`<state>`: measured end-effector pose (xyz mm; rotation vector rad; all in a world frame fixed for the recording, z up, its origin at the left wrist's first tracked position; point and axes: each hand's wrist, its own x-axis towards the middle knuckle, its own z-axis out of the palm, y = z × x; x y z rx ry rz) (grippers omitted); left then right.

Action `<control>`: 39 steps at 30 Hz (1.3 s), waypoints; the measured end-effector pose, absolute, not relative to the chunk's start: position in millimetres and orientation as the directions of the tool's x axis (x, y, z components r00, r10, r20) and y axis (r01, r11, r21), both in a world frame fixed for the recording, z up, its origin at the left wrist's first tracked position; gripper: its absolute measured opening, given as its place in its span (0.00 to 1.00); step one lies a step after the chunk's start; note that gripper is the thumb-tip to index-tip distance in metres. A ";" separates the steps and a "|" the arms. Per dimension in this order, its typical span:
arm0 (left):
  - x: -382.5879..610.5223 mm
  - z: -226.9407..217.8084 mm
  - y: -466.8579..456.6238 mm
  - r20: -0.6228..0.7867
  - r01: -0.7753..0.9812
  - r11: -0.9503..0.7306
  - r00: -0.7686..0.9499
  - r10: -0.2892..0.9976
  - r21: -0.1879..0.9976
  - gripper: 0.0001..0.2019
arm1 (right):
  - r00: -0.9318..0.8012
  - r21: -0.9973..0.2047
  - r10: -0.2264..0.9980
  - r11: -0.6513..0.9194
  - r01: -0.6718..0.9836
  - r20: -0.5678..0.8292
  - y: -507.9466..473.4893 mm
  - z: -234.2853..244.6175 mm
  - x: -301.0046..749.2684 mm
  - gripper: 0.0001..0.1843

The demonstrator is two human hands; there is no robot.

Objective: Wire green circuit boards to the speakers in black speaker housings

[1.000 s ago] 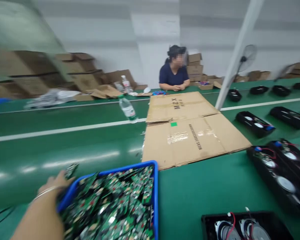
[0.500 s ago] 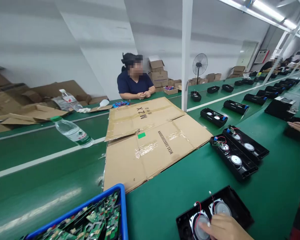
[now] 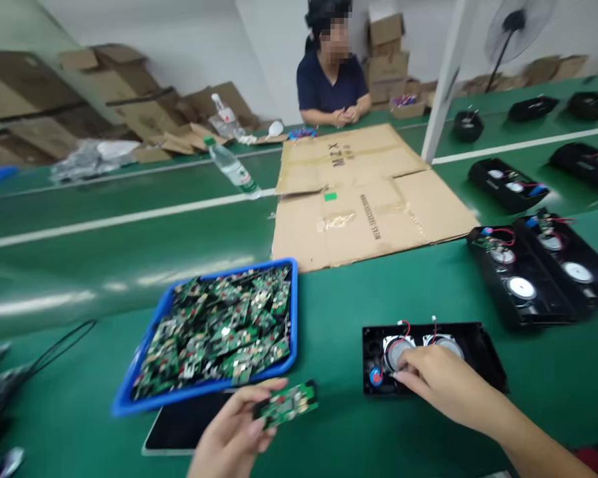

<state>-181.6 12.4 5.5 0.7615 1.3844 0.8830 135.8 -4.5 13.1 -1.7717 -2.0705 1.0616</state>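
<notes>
My left hand point(image 3: 236, 435) pinches a small green circuit board point(image 3: 286, 403) just in front of a blue tray point(image 3: 129, 397) heaped with several more green boards. My right hand point(image 3: 441, 384) rests on a black speaker housing point(image 3: 483, 348) with two round speakers and red wires; its fingers curl down onto the left speaker point(image 3: 395, 350), touching it without gripping. The housing lies flat on the green table, to the right of the tray.
A flattened cardboard sheet point(image 3: 369, 192) lies beyond the tray. More black speaker housings point(image 3: 523, 279) sit at the right. A water bottle point(image 3: 232, 168) stands on the belt. A person in dark blue sits across point(image 3: 331, 83). A dark tablet point(image 3: 184, 428) lies under the tray's front edge.
The view swung down and back left. My left hand came away from the tray with one circuit board. My right hand stays on the speaker housing.
</notes>
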 end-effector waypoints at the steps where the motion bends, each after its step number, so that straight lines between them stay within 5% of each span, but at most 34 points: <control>1: -169.9 -0.1 3.5 -0.511 -0.130 0.503 -0.041 0.858 0.855 0.14 | -0.270 -0.643 0.920 0.026 0.765 -0.284 -5.6 9.6 136.9 0.10; 7: -116.4 -23.4 -7.7 -0.592 -0.414 0.575 0.100 0.799 0.706 0.20 | -0.249 -0.907 0.936 -0.137 0.398 -0.250 -1.6 -1.5 127.4 0.21; 11: -106.8 -29.4 -5.4 -0.570 -0.454 0.554 0.118 0.813 0.697 0.22 | -0.017 -0.983 0.992 -0.122 0.139 -0.125 11.2 0.3 124.8 0.15; 17: -94.2 -26.9 0.6 -0.540 -0.396 0.549 0.145 0.829 0.736 0.20 | -0.065 -0.926 0.986 0.166 0.340 0.153 20.1 16.2 134.8 0.08; 22: -89.7 -20.8 2.8 -0.520 -0.374 0.542 0.167 0.837 0.752 0.17 | -0.208 -0.738 0.945 0.328 0.589 0.254 21.4 21.3 145.7 0.05; 28: -91.9 -21.9 1.9 -0.507 -0.429 0.536 0.191 0.841 0.727 0.18 | -0.129 -0.500 0.924 0.307 0.810 0.359 25.2 8.0 152.7 0.08; 33: -95.4 -25.8 2.7 -0.497 -0.492 0.509 0.169 0.851 0.706 0.21 | -0.122 -0.518 0.959 0.242 0.820 0.255 24.7 -4.9 157.4 0.09; 39: -95.5 -28.2 3.5 -0.429 -0.488 0.432 0.125 0.895 0.759 0.23 | -0.113 -0.482 0.919 0.300 0.823 0.379 29.4 -5.3 157.1 0.06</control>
